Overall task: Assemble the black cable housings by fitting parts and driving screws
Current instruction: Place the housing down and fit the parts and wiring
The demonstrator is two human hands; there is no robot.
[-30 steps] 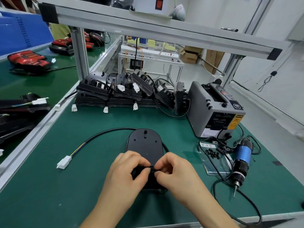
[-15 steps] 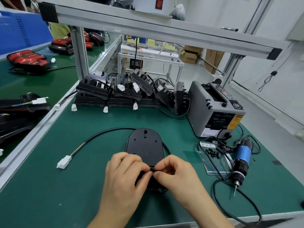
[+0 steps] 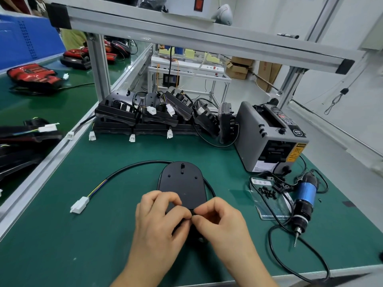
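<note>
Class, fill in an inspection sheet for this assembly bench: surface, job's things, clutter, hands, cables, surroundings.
Surface: green mat.
Job's things: black housing lies flat in front of the person; more housings are stacked at the back; black screws and an electric screwdriver lie to the right.
Clutter: grey tape dispenser at back right.
Hands: left hand and right hand together pinch a small black part at the housing's near end.
Cables: black cable runs from the housing to a white connector; screwdriver cord loops on the mat.
Surroundings: aluminium frame; cardboard boxes beyond.
</note>
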